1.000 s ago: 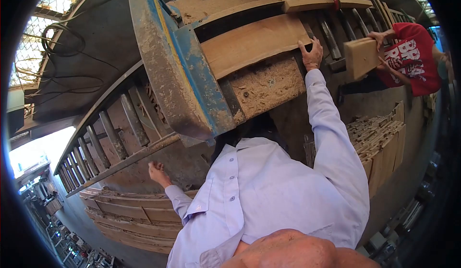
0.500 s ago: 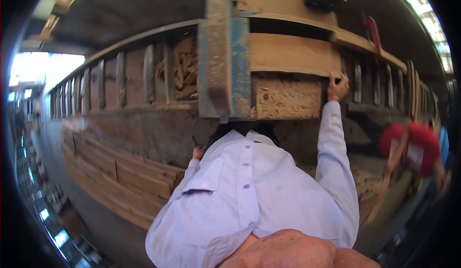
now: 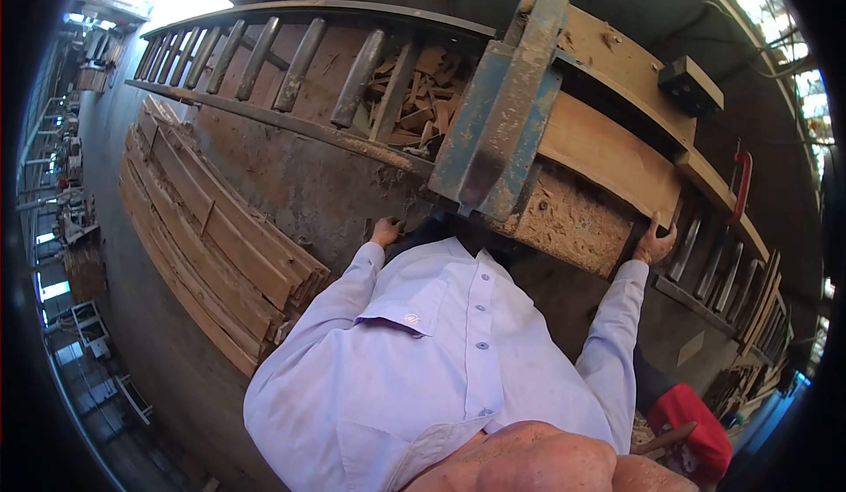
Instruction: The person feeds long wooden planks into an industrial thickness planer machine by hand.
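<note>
A broad wooden board (image 3: 608, 152) lies across the machine table, running under the blue metal housing (image 3: 498, 130). My right hand (image 3: 654, 243) is at the board's near right corner, thumb and fingers apart, with the fingertips touching or very close to its end. Under the board is the sawdust-covered front of the table (image 3: 573, 223). My left hand (image 3: 386, 231) is low beside my waist, fingers curled. A small dark shape shows at its left side, too small to name.
Roller conveyors (image 3: 291, 64) extend on both sides. Wood offcuts (image 3: 427, 100) lie behind the left rollers. Stacked planks (image 3: 207, 227) sit on the floor at left. A red clamp (image 3: 741, 183) grips the long fence. A person in red (image 3: 692, 430) is close at lower right.
My view has turned, so the machine appears tilted and further right. My right hand stays at the board's corner. The person in red now appears lower and nearer my right arm.
</note>
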The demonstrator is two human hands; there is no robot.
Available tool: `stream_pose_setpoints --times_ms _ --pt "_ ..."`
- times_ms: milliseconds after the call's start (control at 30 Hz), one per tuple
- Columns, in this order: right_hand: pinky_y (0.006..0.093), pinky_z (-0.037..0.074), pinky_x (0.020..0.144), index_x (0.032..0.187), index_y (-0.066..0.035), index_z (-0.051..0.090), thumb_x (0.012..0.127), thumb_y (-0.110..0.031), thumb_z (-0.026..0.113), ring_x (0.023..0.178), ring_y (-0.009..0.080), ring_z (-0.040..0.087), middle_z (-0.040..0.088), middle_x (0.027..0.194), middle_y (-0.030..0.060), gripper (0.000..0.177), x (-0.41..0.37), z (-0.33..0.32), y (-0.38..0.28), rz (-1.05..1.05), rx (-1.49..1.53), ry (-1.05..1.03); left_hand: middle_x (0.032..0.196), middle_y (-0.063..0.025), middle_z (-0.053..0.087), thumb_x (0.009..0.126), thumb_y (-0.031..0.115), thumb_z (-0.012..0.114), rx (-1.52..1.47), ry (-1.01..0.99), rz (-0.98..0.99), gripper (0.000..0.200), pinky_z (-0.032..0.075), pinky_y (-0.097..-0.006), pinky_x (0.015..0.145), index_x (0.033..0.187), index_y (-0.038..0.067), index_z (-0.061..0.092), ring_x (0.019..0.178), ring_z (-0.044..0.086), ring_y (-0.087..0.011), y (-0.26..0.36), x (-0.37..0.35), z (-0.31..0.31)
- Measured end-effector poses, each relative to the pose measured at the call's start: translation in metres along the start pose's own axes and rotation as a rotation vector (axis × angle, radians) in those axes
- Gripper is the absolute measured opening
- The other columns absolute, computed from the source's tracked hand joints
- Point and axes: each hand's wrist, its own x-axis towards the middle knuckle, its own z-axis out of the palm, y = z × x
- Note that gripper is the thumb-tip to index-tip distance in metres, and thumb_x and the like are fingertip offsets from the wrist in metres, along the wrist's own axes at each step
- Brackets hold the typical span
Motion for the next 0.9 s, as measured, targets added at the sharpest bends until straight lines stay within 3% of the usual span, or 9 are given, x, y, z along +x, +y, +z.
stream_pose_setpoints --times_ms 100,300,467,600,667,700,767,900 --pt "0.0456 0.036 0.108 0.129 -0.001 0.056 0.080 -0.064 0.066 0.128 0.0370 0.047 0.053 0.135 0.0205 0.080 0.001 0.001 0.000 -0.034 -0.009 -0.014 0.085 -0.0159 0.072 0.087 0.031 0.065 0.031 -0.057 -0.031 0.035 0.055 -0.0362 0.069 0.096 -0.002 0.072 0.070 0.071 -0.0256 -0.012 -0.008 -0.009" --pt "0.0457 0.035 0.108 0.128 -0.002 0.058 0.081 -0.063 0.065 0.129 0.0357 0.046 0.052 0.137 0.0199 0.077 0.002 0.001 -0.007 -0.036 -0.010 -0.038 0.083 -0.0155 0.072 0.088 0.029 0.064 -0.026 -0.071 -0.204 0.033 0.055 -0.0366 0.065 0.098 -0.002 0.071 0.067 0.070 -0.0251 -0.046 -0.005 -0.037" --pt "0.0447 0.037 0.106 0.127 -0.002 0.059 0.080 -0.061 0.067 0.126 0.0358 0.049 0.055 0.134 0.0199 0.076 0.001 -0.001 -0.003 -0.064 -0.001 -0.044 0.080 -0.0132 0.070 0.089 0.027 0.064 -0.278 0.164 -0.182 0.033 0.054 -0.0353 0.056 0.092 -0.005 0.067 0.062 0.068 -0.0213 -0.039 -0.003 -0.042" --pt "0.0441 0.038 0.105 0.127 0.000 0.059 0.081 -0.060 0.068 0.123 0.0359 0.051 0.056 0.131 0.0204 0.076 0.001 0.001 -0.001 -0.086 -0.011 -0.032 0.081 -0.0138 0.070 0.088 0.028 0.066 -0.607 0.194 -0.268 0.033 0.053 -0.0344 0.054 0.094 -0.005 0.067 0.064 0.068 -0.0210 -0.026 -0.009 -0.010" --pt "0.0442 0.038 0.105 0.127 0.000 0.059 0.081 -0.060 0.068 0.123 0.0360 0.051 0.056 0.131 0.0206 0.076 -0.002 -0.004 0.001 -0.091 -0.008 -0.045 0.087 -0.0131 0.070 0.094 0.024 0.062 -0.490 0.100 -0.280 0.031 0.054 -0.0329 0.056 0.107 -0.004 0.066 0.066 0.068 -0.0201 -0.026 -0.015 0.008" --pt "0.0441 0.038 0.106 0.127 0.001 0.058 0.081 -0.060 0.067 0.123 0.0363 0.051 0.056 0.131 0.0210 0.077 -0.001 -0.004 0.001 -0.085 0.015 -0.068 0.087 -0.0131 0.070 0.094 0.024 0.062 -0.504 0.102 -0.288 0.031 0.054 -0.0329 0.056 0.107 -0.004 0.066 0.066 0.068 -0.0201 -0.040 -0.013 0.020" --pt "0.0440 0.038 0.106 0.127 0.002 0.058 0.082 -0.061 0.067 0.124 0.0366 0.050 0.056 0.132 0.0214 0.078 0.003 -0.007 -0.003 -0.093 0.040 -0.094 0.087 -0.0128 0.071 0.094 0.024 0.061 -0.176 0.017 -0.230 0.031 0.055 -0.0329 0.056 0.104 -0.004 0.066 0.064 0.068 -0.0209 -0.058 -0.012 0.037" --pt "0.0432 0.038 0.106 0.129 0.006 0.055 0.082 -0.061 0.066 0.124 0.0374 0.051 0.054 0.133 0.0243 0.082 0.007 -0.013 -0.007 -0.065 -0.062 -0.192 0.087 -0.0162 0.073 0.087 0.033 0.065 -0.229 0.078 -0.271 0.036 0.056 -0.0368 0.071 0.094 -0.001 0.071 0.076 0.072 -0.0258 -0.072 -0.032 0.041"
